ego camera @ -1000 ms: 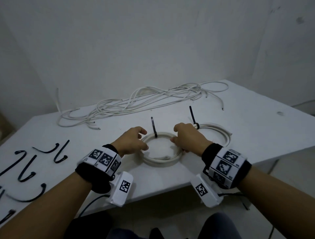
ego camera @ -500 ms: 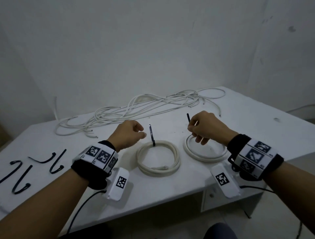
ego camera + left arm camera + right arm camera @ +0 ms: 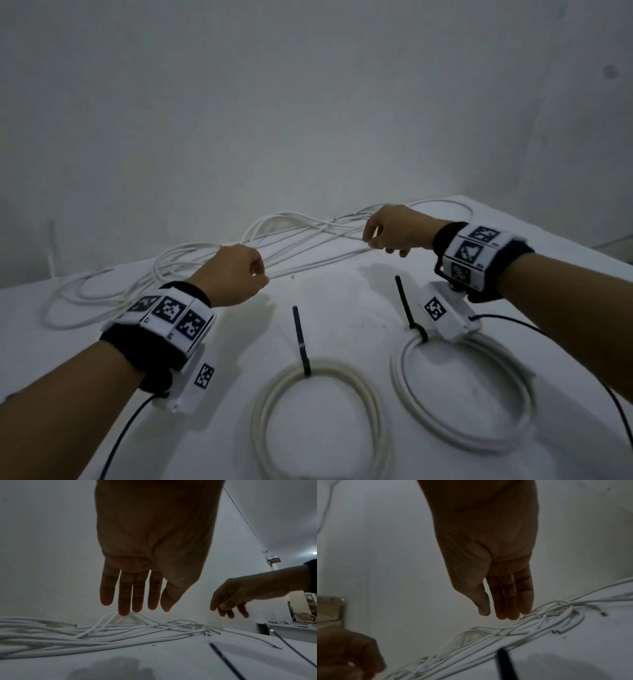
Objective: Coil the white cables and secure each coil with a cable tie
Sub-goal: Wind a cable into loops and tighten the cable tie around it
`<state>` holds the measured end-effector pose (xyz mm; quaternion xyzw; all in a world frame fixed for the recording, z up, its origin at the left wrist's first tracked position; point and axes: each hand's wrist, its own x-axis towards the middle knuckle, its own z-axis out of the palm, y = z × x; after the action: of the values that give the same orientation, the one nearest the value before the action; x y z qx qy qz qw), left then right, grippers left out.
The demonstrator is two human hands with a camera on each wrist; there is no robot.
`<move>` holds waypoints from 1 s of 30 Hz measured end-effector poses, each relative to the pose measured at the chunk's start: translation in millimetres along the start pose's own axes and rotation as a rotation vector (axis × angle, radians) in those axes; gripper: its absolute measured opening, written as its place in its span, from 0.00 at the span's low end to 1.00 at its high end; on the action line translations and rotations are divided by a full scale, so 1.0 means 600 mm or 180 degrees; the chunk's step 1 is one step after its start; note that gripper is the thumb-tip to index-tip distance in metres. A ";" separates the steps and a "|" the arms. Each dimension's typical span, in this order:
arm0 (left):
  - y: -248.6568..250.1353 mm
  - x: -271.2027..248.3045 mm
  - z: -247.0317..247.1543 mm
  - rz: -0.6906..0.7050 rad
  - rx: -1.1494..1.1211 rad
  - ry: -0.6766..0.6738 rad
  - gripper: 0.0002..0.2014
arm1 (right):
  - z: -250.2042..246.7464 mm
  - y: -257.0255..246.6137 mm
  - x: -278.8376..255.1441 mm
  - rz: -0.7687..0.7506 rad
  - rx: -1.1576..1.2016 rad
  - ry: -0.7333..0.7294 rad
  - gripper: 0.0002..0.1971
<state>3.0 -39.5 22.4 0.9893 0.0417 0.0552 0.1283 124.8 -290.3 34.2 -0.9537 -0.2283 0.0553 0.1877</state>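
Just above the loose tangle of thin white cables [image 3: 281, 240], the left hand [image 3: 236, 274] and right hand [image 3: 394, 229] hover palm-down, fingers extended and relaxed, holding nothing.

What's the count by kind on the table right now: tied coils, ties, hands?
Tied white coils: 2, near and right
Black cable ties: 2, one on the near coil, one on the right coil
Hands: 2, left hand, right hand
Loose cable pile: 1, strands uncountable
Total: 7

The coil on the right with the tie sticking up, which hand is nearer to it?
Right. The right hand is beyond the right coil, over the loose cables; the left hand is farther left.
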 end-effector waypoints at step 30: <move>0.016 -0.072 -0.142 -0.0099 -0.0750 0.1489 0.26 | -0.300 -0.090 -0.115 -0.0779 0.2595 0.1858 0.12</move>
<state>-49.4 -31.5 102.3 0.9271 0.0786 0.2850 0.2304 75.5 -336.8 222.3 -0.7451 -0.2362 -0.1511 0.6051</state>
